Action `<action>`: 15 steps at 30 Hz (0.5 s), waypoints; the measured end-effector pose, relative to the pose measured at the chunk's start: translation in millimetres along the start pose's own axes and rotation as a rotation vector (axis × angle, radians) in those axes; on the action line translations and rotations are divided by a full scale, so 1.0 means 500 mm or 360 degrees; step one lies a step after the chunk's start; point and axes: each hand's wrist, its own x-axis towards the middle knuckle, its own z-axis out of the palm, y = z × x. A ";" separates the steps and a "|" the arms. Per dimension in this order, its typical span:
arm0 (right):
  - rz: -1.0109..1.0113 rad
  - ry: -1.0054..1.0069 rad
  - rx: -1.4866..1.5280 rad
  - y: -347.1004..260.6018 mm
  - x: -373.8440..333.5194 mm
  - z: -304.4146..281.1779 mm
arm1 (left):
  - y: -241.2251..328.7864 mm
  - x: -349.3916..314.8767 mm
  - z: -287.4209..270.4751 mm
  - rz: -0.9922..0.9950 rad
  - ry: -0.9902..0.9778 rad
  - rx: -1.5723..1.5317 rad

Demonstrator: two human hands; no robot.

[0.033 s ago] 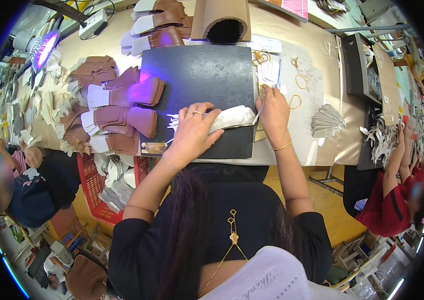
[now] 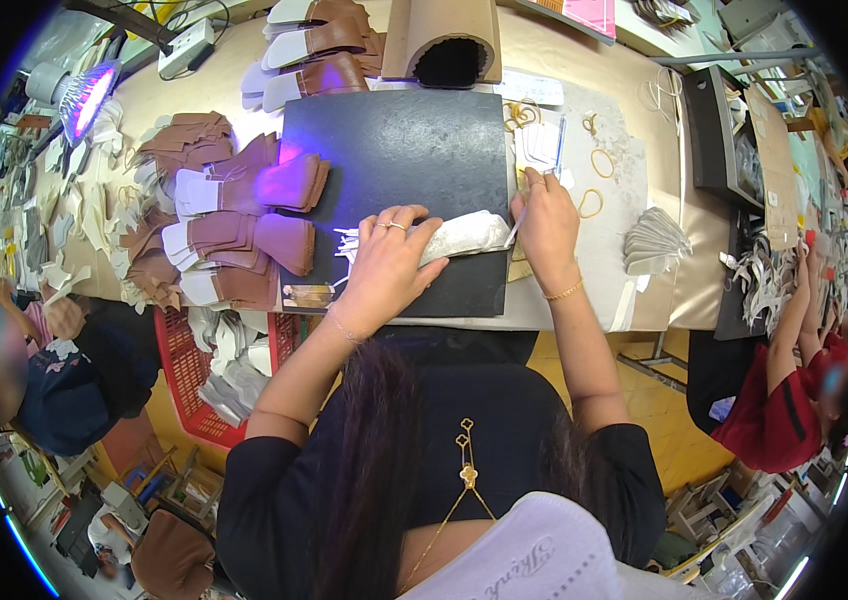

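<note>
My left hand lies over a whitish, rolled-looking bundle, its fingers on the far side and its thumb on the near side. Thin pale strips poke out of the bundle's left end. The bundle rests on a black board. Just past its right end, my right hand is closed, fingers bent together. A thin pale strip shows beside those fingers, close to the bundle; its full shape is hidden. Under the right wrist lies a small tan piece, partly covered.
Stacks of brown and white cut pieces sit left of the board, beneath a lit lamp. Rubber bands and a fan of grey pieces lie to the right. A large tube stands behind. A red basket is below left. Co-workers sit both sides.
</note>
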 end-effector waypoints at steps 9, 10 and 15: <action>-0.0065 0.0018 0.0007 -0.005 -0.007 0.000 | -0.001 0.005 0.009 0.0030 0.0097 -0.0059; -0.0084 0.0043 -0.0016 -0.006 -0.008 0.000 | -0.004 0.004 0.007 0.0030 0.0092 -0.0058; -0.0086 0.0018 -0.0085 -0.006 -0.012 0.008 | -0.011 -0.001 -0.003 0.0073 0.0074 -0.0010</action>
